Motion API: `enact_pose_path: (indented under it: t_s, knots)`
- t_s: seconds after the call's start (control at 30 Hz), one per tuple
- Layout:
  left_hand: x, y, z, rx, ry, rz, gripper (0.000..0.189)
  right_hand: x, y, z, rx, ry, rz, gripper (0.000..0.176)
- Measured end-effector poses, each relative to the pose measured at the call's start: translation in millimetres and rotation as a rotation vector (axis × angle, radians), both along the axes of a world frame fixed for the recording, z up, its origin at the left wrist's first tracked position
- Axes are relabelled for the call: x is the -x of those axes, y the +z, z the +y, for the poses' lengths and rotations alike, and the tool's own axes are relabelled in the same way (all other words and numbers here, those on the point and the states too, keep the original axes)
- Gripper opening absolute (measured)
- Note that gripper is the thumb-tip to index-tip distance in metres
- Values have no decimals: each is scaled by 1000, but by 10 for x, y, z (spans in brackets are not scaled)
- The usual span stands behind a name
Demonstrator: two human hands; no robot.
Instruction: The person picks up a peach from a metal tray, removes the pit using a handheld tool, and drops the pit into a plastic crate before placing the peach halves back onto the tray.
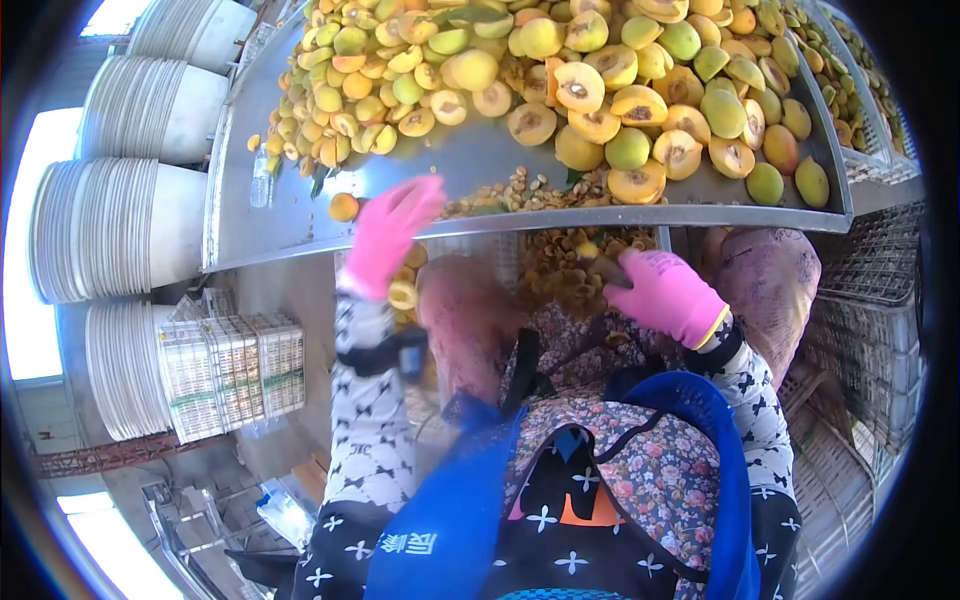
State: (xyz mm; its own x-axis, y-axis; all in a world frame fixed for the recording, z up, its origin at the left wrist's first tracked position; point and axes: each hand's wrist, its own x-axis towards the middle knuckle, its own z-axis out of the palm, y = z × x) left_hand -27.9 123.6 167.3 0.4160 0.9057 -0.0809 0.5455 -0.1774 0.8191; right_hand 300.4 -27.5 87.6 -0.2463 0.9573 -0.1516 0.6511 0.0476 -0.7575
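Note:
My left hand (392, 235), in a pink glove, is blurred by motion over the front rim of the metal table (420, 229). A small orange-yellow fruit (343, 207), peach-like, lies on the tabletop just left of it. Below that wrist show halved yellow fruits (403, 294). My right hand (672, 296), also pink-gloved, is closed around a short dark tool (608, 270), its kind unclear, in front of the rim. A small yellow piece (587, 251) shows near the tool's tip. Beneath it lies a heap of brownish-yellow scraps (565, 275).
Whole and halved yellow fruits (580, 88) are piled across the table. Pits (515, 190) lie along its front edge. A clear bottle (262, 178) stands at left. Stacked white tubs (120, 230) and a crate (232, 372) are further left; more crates (865, 340) stand right.

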Motion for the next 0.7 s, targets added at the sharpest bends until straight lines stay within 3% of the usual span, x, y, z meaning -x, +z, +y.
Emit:
enact_pose_path:
  t_s: [0.03, 0.1, 0.17, 0.2, 0.27, 0.37, 0.5, 0.53, 0.6, 0.7]
  knots:
    - [-258, -135, 129, 199, 103, -172, 40, -36, 77, 45, 37, -84, -20, 35]
    - [-696, -590, 500, 219, 158, -175, 51, -136, 224, 71, 69, -134, 66, 30]
    - [-1237, -628, 626, 192, 228, 21, 56, -219, 393, 39, 143, -123, 181, 27]
    - [-1356, -733, 707, 176, 193, 13, 56, -242, 605, 44, 374, -174, 283, 25]
    - [-1458, -931, 799, 147, 121, 10, 57, -305, 659, 37, 407, -124, 264, 25]
    - [-1315, -740, 673, 405, 176, -139, 53, -282, 611, 10, 370, -110, 293, 27]
    - [-1026, -586, 195, 575, 252, -785, 46, -14, 312, -2, -9, -308, 406, 30]
    - [-1038, -524, -2, 548, 221, -821, 46, 58, 282, 17, 104, -364, 461, 34]
    - [-1232, -357, -424, 501, 153, -902, 46, 238, 265, 58, 55, -447, 608, 37]
    - [-1396, -262, -776, 848, 4, -1001, 46, 268, 241, 108, -2, -530, 595, 39]
